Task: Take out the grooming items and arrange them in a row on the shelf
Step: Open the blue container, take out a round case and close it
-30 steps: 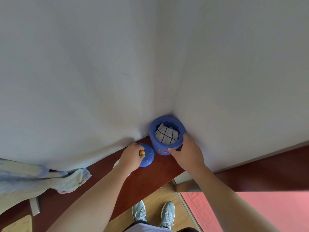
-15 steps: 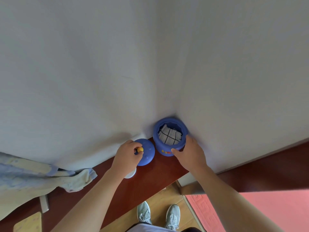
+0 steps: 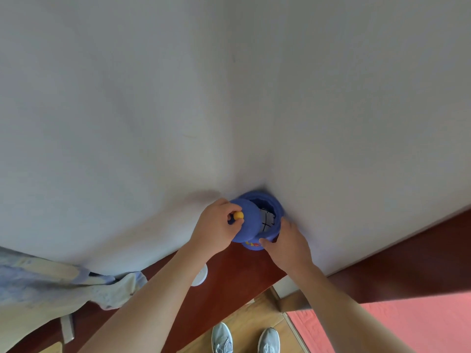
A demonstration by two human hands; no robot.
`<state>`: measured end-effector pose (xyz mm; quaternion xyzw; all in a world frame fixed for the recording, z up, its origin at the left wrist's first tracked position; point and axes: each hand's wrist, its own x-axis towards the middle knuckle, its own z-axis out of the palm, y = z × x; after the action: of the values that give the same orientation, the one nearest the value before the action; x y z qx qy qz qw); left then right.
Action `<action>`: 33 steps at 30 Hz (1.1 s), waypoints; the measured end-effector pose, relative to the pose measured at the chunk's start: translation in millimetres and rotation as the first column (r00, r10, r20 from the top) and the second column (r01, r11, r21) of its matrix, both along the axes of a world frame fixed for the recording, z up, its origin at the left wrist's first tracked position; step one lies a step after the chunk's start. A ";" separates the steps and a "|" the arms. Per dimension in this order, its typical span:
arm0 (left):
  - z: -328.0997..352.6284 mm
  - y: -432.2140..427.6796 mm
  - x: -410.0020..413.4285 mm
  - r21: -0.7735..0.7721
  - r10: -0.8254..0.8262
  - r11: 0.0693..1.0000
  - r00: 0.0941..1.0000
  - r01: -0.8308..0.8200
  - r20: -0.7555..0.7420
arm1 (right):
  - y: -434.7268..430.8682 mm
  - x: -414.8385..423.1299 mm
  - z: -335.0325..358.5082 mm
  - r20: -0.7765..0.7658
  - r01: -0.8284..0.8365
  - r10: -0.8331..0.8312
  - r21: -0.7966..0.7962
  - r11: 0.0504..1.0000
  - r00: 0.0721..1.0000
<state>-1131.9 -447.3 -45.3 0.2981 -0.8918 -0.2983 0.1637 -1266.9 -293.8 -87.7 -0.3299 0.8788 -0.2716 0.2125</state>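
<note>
A blue round jar point(image 3: 276, 207) stands in the wall corner on the red-brown wooden shelf point(image 3: 229, 266). A white cloth with black grid lines point(image 3: 266, 220) shows inside it. My left hand point(image 3: 216, 228) pinches the yellow knob point(image 3: 238, 215) of the blue lid point(image 3: 248, 220) and holds the lid tilted over the jar's left half. My right hand point(image 3: 285, 243) grips the jar's near right side. A small white round item point(image 3: 201, 275) lies on the shelf, partly hidden under my left forearm.
White walls meet in a corner right behind the jar. A pale blue crumpled cloth point(image 3: 63, 286) lies on the shelf at far left. Below are a wooden floor, my light shoes point(image 3: 244, 338) and a pink mat point(image 3: 395, 324).
My left hand lifted the lid from the shelf beside the jar and brought it right, over the jar's opening. My right hand stayed on the jar.
</note>
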 end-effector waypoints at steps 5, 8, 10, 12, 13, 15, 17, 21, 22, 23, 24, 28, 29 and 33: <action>-1.0 -0.7 -36.9 -0.013 -0.064 0.998 0.995 0.065 0.073 | -0.1 -1.1 2.4 0.015 0.007 -0.007 -0.028 1.000 1.000; -6.7 -2.3 -50.8 -0.030 -0.095 0.995 0.987 0.100 0.133 | -0.5 -1.3 2.6 0.017 0.021 -0.021 -0.029 0.999 1.000; -10.3 -3.5 -57.1 -0.028 -0.103 0.994 0.983 0.109 0.151 | -0.4 -1.3 2.7 0.015 0.028 -0.027 -0.029 0.999 1.000; -13.1 -3.8 -62.1 -0.022 -0.111 0.993 0.981 0.116 0.161 | -0.3 -1.4 2.6 0.010 0.031 -0.031 -0.027 0.999 0.999; -14.5 -3.7 -63.9 -0.021 -0.115 0.993 0.980 0.120 0.164 | -0.4 -1.6 2.4 0.007 0.031 -0.030 -0.024 0.999 1.000; -16.8 -3.0 -66.5 -0.018 -0.120 0.992 0.979 0.124 0.166 | -1.0 -2.3 1.9 0.007 0.032 -0.032 -0.018 0.999 0.999; -19.4 -2.3 -68.4 -0.010 -0.117 0.993 0.978 0.120 0.170 | -1.4 -2.9 1.0 0.017 0.035 -0.035 -0.025 0.999 0.999; -22.0 -3.1 -70.5 -0.005 -0.106 0.994 0.980 0.109 0.170 | -0.8 -3.2 -0.1 0.021 0.042 -0.041 -0.036 0.998 0.999; -21.8 -3.5 -70.6 -0.005 -0.103 0.994 0.980 0.105 0.169 | -0.8 -3.2 -0.2 0.023 0.042 -0.041 -0.037 0.998 0.999; -22.0 -4.2 -70.5 -0.005 -0.103 0.994 0.981 0.105 0.167 | -0.8 -3.1 -0.4 0.024 0.041 -0.040 -0.039 0.998 0.999; -21.9 -4.2 -70.4 -0.004 -0.103 0.994 0.981 0.105 0.167 | -0.8 -3.1 -0.5 0.023 0.040 -0.039 -0.041 0.998 0.999; -21.1 -3.0 -69.7 0.005 -0.104 0.995 0.982 0.104 0.158 | -0.4 -3.0 -0.4 0.018 0.032 -0.031 -0.053 0.998 0.999; -21.6 -3.2 -69.8 0.007 -0.098 0.995 0.983 0.098 0.157 | -0.5 -3.0 -0.1 0.017 0.031 -0.030 -0.053 0.998 0.999; -19.1 -1.8 -68.9 0.030 -0.105 0.994 0.979 0.102 0.174 | -1.2 -2.6 2.1 0.019 0.027 -0.026 -0.045 0.999 0.999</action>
<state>-1200.8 -449.1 -64.5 0.2781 -0.9139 -0.2882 0.0658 -1269.6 -294.9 -85.6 -0.3205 0.8747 -0.2973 0.2093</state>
